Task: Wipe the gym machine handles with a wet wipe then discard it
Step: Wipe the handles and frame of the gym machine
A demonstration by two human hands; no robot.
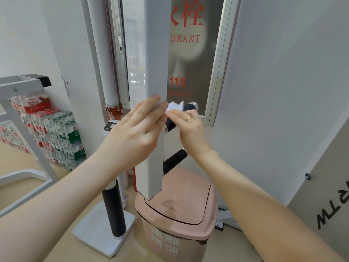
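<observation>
Now wiping the upper handle [188, 108] of the gym machine.
Right hand [190, 125] curled over that black handle, pressing a white wet wipe [176, 106] onto it; left hand [137, 129] laid flat against the white upright post [155, 53], fingers straight. Lower handle [174, 160] bare, just above a pink lidded bin [181, 214].

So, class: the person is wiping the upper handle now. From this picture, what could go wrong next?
1. The right hand holds the wipe only over part of the upper handle; its far end may get missed.
2. The lower handle could be forgotten.
3. The bin has its lid down, so a dropped wipe may land on top.
</observation>
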